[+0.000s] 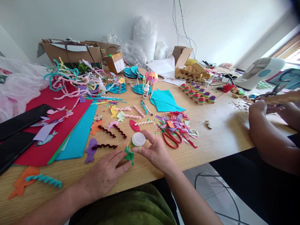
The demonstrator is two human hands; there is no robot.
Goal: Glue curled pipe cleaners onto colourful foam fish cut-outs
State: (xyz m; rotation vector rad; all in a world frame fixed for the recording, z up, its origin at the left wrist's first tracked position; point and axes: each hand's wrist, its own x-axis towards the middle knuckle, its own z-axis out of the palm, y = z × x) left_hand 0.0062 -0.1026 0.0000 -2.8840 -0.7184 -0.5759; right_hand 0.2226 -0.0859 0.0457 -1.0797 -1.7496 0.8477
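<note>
My right hand (156, 151) grips a glue stick (134, 143), a short tube with a yellow-green label and a broad white end facing up. Its lower end meets a green paper fish (129, 157) on the table. From the left, my left hand (106, 170) holds the fish's edge between thumb and fingers. Around them lie a purple fish (91, 151) with a dark brown pipe-cleaner coil (106, 146), a red fish (134, 125) with a pale coil, and an orange fish (27, 180) with a blue coil.
Red-handled scissors (172, 138) lie beside colourful paper scraps (178, 123). A white glue bottle (145, 90) stands farther back. Red and blue card sheets (81, 142) and dark phones (22, 122) are at left. A co-worker's hands (262, 115) hold scissors at right.
</note>
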